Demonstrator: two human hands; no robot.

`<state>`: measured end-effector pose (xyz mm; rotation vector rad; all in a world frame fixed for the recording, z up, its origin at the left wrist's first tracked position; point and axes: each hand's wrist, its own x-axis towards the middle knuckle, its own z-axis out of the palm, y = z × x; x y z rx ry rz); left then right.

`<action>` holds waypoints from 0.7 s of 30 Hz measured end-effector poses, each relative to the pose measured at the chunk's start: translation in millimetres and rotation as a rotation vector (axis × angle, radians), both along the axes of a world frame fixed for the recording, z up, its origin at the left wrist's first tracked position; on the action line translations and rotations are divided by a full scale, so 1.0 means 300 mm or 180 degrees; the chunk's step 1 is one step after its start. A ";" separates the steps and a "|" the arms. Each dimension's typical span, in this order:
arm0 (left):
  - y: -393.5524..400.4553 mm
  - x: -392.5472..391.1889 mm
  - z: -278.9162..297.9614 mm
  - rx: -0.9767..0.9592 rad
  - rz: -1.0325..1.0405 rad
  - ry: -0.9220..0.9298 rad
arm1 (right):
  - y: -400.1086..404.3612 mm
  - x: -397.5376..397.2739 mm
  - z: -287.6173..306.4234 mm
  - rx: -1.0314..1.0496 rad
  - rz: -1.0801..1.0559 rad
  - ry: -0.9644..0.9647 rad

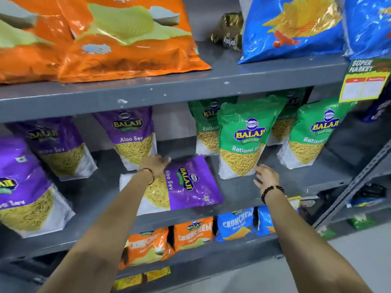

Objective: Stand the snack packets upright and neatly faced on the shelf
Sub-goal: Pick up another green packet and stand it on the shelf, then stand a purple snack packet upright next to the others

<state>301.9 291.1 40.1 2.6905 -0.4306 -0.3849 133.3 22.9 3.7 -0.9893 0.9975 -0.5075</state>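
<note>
Flat under the open left hand point(157, 163) lies the purple packet point(186, 185); right hand point(267, 176) empty.

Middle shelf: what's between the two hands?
Head view: the fallen purple Aloo Sev packet lying flat, then bare grey shelf, between left hand and right hand.

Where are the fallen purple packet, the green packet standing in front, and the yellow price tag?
Fallen purple packet point(190, 187), head view, on its purple printed face.
Green packet point(245, 140), head view, on its logo.
Yellow price tag point(364, 87), head view, on its middle.
</note>
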 end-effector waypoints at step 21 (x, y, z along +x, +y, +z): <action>0.317 -0.067 -0.121 -0.1144 0.0043 0.1457 | 0.742 -0.007 -0.008 0.0227 0.1251 0.0944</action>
